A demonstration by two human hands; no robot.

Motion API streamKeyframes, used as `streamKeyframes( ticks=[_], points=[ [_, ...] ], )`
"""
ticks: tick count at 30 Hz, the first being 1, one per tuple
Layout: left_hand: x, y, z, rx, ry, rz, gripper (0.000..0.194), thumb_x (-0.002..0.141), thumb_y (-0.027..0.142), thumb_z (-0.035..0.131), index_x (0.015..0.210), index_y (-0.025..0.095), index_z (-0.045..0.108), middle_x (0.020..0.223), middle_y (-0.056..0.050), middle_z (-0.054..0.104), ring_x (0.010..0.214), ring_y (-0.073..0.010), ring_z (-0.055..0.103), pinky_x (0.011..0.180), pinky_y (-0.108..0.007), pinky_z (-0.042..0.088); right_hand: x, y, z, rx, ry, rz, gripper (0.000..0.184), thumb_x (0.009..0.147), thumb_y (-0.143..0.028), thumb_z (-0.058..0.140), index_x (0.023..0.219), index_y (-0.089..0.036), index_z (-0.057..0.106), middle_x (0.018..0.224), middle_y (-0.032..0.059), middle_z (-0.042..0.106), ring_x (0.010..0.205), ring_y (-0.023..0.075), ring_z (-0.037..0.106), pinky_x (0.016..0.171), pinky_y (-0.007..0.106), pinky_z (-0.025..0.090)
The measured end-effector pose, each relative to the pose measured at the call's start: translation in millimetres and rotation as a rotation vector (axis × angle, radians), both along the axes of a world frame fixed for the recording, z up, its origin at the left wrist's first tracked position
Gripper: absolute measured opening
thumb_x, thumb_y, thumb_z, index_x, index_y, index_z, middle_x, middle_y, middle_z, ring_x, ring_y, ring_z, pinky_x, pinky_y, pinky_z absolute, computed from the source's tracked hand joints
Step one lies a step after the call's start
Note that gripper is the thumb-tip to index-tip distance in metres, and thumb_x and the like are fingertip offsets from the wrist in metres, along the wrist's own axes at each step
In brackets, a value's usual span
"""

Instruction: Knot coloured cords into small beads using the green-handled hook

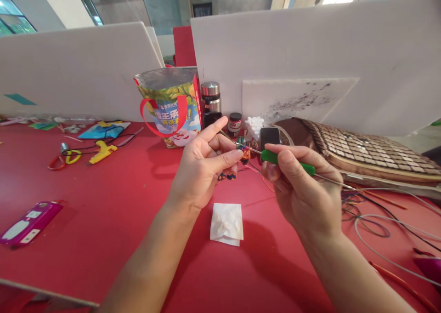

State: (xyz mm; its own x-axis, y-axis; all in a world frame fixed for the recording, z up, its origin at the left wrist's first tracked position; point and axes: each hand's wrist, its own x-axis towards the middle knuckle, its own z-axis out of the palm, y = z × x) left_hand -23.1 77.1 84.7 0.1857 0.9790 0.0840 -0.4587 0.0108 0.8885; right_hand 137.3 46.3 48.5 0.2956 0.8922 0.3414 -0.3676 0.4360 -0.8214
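Above the red table, my left hand (208, 163) pinches a small bundle of multicoloured wires (245, 154) between thumb and fingers, its index finger stretched out. Small dark-and-orange ends (227, 177) hang below these fingers. My right hand (306, 184) is closed round a slim green-handled tool (270, 156). A thin metal shaft runs from the handle to the bundle and seems to touch it; the tip's shape is too small to make out. Under the hands lies a folded white tissue (226, 223).
At the back stand a colourful bag (168, 113), a steel flask (211, 97) and a dark jar (235, 124). A yellow glue gun (102, 152) and pliers (57, 162) lie left, near a magenta device (31, 223). Loose cables (372, 221) and a patterned bag (372, 150) occupy the right.
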Motion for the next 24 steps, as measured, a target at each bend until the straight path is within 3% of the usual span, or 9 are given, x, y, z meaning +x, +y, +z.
streamKeyframes(
  ticks=[8, 17, 24],
  points=[
    [-1, 2, -1.0, 0.018, 0.013, -0.018, 0.099, 0.066, 0.01, 0.095, 0.156, 0.005, 0.053, 0.069, 0.006, 0.07, 0.054, -0.0093, 0.061, 0.053, -0.023, 0.048, 9, 0, 7.3, 0.003, -0.059, -0.022, 0.015, 0.079, -0.038, 0.097, 0.083, -0.026, 0.089, 0.056, -0.002, 0.065, 0.05, 0.0088, 0.054, 0.047, 0.024, 0.042],
    [-2, 3, -0.7, -0.002, 0.034, -0.056, 0.089, 0.065, 0.011, 0.096, 0.148, 0.009, 0.063, 0.071, 0.006, 0.069, 0.053, -0.0089, 0.06, 0.05, -0.023, 0.047, 21, -1, 15.4, -0.059, -0.085, 0.022, 0.019, 0.075, -0.041, 0.099, 0.079, -0.027, 0.088, 0.049, -0.0043, 0.051, 0.05, 0.0101, 0.047, 0.048, 0.027, 0.038],
    [-3, 4, -2.8, 0.012, 0.043, -0.108, 0.077, 0.066, 0.012, 0.095, 0.139, 0.014, 0.071, 0.072, 0.005, 0.069, 0.055, -0.0091, 0.059, 0.051, -0.023, 0.046, 30, 1, 16.1, -0.051, -0.116, 0.041, 0.013, 0.076, -0.037, 0.097, 0.078, -0.027, 0.089, 0.056, 0.0002, 0.064, 0.049, 0.0101, 0.049, 0.047, 0.027, 0.036]
  ],
)
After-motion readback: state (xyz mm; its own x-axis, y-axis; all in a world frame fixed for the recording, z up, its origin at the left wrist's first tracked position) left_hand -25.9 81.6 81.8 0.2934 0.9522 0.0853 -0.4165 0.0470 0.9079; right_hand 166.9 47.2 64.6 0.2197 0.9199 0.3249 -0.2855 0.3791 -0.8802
